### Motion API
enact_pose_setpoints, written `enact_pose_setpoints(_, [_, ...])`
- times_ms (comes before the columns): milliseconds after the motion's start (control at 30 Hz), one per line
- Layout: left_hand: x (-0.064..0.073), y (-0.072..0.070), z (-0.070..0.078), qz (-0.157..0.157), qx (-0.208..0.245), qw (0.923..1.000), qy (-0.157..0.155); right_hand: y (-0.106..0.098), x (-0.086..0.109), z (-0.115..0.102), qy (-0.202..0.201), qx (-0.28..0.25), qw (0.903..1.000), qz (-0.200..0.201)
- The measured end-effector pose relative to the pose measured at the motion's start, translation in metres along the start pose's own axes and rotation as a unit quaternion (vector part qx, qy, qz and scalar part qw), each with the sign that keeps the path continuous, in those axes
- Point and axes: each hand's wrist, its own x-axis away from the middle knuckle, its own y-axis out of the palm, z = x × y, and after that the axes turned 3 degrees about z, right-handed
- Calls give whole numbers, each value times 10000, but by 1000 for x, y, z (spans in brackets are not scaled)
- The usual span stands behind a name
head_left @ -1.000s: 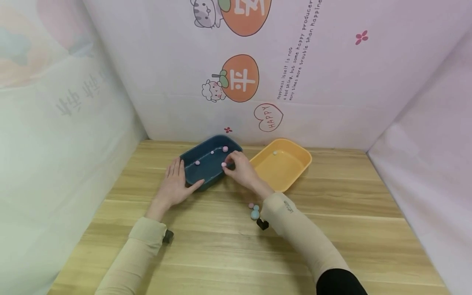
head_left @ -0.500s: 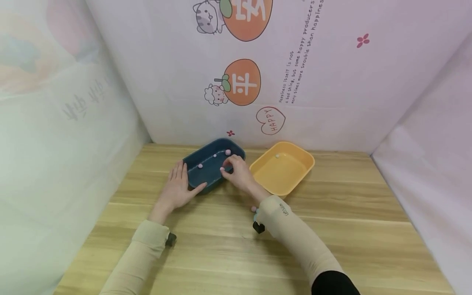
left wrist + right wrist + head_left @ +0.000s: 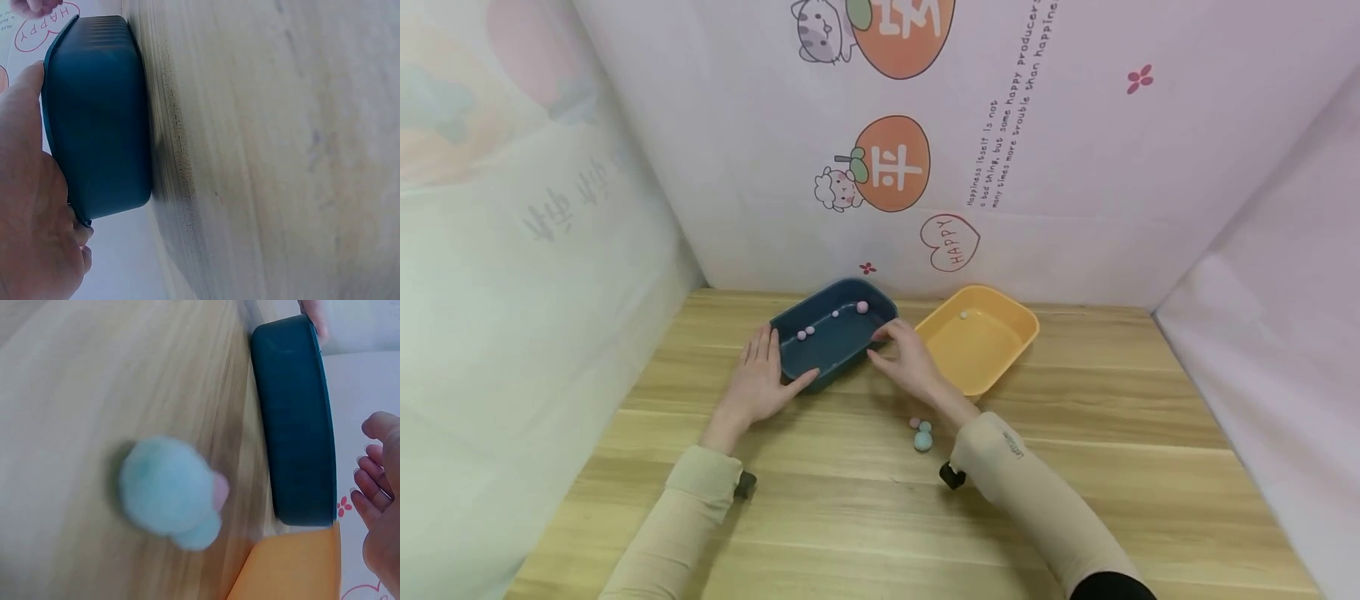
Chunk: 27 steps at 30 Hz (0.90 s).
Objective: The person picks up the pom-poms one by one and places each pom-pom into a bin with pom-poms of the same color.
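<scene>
My left hand [image 3: 756,383] rests at the near left corner of the dark blue tray [image 3: 831,367], fingers along the left rim and thumb on the front wall. Several pink pom-poms lie inside that tray, among them a larger one [image 3: 862,307] near the back. Just off the tray's right rim hovers my right hand [image 3: 910,358], its fingers loosely bent and apart with nothing between them. Below its wrist, a pink pom-pom [image 3: 914,422], a small light blue pom-pom [image 3: 925,426] and a bigger light blue pom-pom [image 3: 165,487] sit together on the table.
A yellow tray [image 3: 1030,321] stands right of the blue one, with a small pale pom-pom [image 3: 963,315] in it. Behind both trays rises a printed white cloth [image 3: 1060,250]; more cloth hangs at either side. The wooden table [image 3: 850,517] reaches toward me.
The right hand has let go of a pink pom-pom, now in the blue tray beside another at the left, and has drawn back rightward past the rim. The left hand keeps its place.
</scene>
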Motion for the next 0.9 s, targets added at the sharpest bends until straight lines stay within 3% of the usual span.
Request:
enact_pose_setpoints(67, [0, 0, 0, 20, -4, 10000, 7, -8, 6, -12, 110, 96, 9999, -40])
enact_pose_setpoints(533, [-1, 0, -3, 28, -66, 9999, 93, -36, 48, -15, -12, 377, 9992, -114])
enact_pose_setpoints(900, [1, -1, -1, -27, 6, 10000, 40, -50, 71, -10, 167, 178, 9993, -269])
